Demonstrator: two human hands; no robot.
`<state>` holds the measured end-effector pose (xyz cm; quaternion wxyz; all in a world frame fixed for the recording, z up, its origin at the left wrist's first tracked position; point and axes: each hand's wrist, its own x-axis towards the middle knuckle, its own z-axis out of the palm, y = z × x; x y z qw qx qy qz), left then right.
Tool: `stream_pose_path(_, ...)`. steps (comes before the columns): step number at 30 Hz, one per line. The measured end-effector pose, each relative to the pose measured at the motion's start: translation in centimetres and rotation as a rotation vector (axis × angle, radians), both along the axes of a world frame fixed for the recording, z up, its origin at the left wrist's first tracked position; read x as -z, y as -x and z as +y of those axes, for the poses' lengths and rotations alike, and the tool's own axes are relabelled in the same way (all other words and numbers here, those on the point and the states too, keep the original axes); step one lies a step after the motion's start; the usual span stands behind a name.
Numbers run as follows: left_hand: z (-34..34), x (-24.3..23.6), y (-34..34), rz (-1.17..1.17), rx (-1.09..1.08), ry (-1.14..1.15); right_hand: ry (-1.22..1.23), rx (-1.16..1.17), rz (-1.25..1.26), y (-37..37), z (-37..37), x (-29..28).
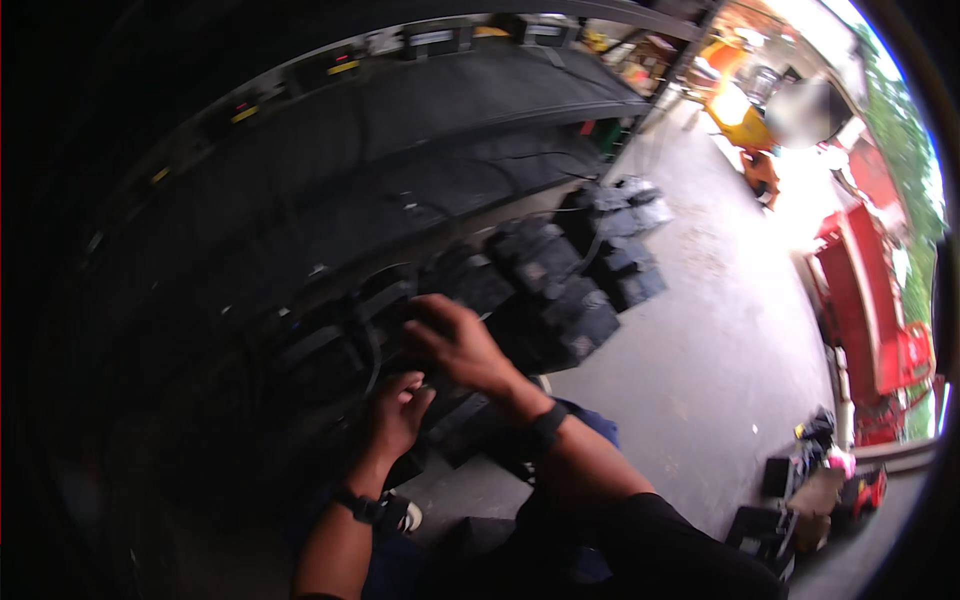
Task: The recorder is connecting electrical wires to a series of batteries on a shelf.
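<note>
Black, box-shaped blocks [553,320] stand clustered on the smooth grey floor [690,340]. Right hand [462,347], near them: fingers apart; left hand [398,412], nearby: fingers curled, any grip indiscernible. The blocks are probably heavy and rigid, best held by opposite sides.

No lettering is legible. Beyond the fingers [432,304], yellow labels [343,67] and white labels [432,38] on black boxes [465,43] are unreadable.
</note>
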<state>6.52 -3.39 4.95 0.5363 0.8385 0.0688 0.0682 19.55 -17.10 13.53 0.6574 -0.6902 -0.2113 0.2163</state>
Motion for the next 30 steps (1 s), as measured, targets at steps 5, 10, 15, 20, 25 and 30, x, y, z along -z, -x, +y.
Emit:
stream_pose_path(5, 3.6, -0.9, -0.6, 0.094, -0.099, -0.123, -0.179, 0.03, 0.23, -0.1, -0.8, -0.4)
stream_pose_path(10, 7.5, 0.6, -0.2, 0.228, -0.181, -0.201, -0.208, -0.005, 0.217, -0.3, -0.5, -0.1)
stream_pose_path(15, 6.8, 1.3, -0.3, 0.436, -0.038, -0.216, -0.15, 0.037, 0.216, -0.2, -0.4, -0.2)
stream_pose_path(20, 5.5, -0.2, -0.6, 0.474, -0.017, -0.263, -0.106, 0.038, 0.147, -0.3, -0.6, -0.1)
stream_pose_path(25, 5.5, -0.6, -0.8, 0.256, -0.148, -0.206, -0.154, -0.035, 0.229, 0.0, -0.6, -0.2)
stream_pose_path(30, 4.9, -2.7, -1.4, 0.173, -0.161, 0.117, 0.067, -0.155, -0.12, 0.5, -0.6, 0.6)
